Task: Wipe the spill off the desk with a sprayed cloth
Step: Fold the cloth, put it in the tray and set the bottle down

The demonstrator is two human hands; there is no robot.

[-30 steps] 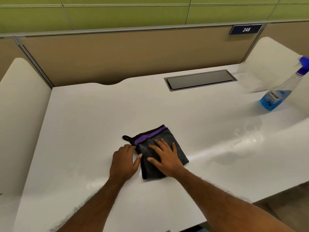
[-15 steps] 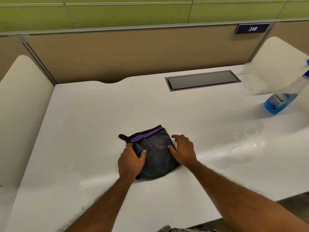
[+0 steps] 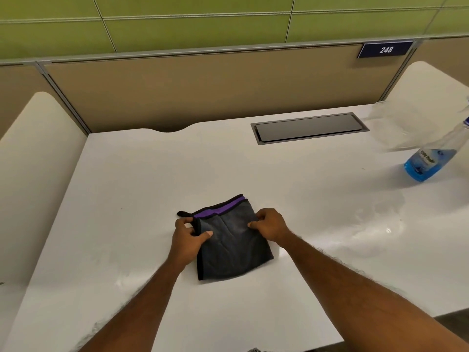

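A folded dark grey cloth (image 3: 232, 252) with a purple stripe and black edging lies on the white desk (image 3: 203, 168) near its front middle. My left hand (image 3: 189, 238) pinches the cloth's left edge between thumb and fingers. My right hand (image 3: 270, 228) grips the cloth's upper right edge with curled fingers. A wet, shiny spill (image 3: 373, 224) spreads on the desk to the right of the cloth. A clear spray bottle (image 3: 431, 160) with blue liquid stands at the far right, its top cut off by the frame edge.
A grey cable hatch (image 3: 309, 128) is set into the desk at the back. Beige partition panels (image 3: 203, 90) close off the back, with a "248" sign (image 3: 385, 49). White rounded side dividers (image 3: 33, 161) stand left and right. Faint wet streaks (image 3: 121, 278) lie front left.
My right hand lifted off the top of the cloth and moved to its right edge, now gripping it. My left hand closed on the left edge. The cloth looks smoother and more spread.
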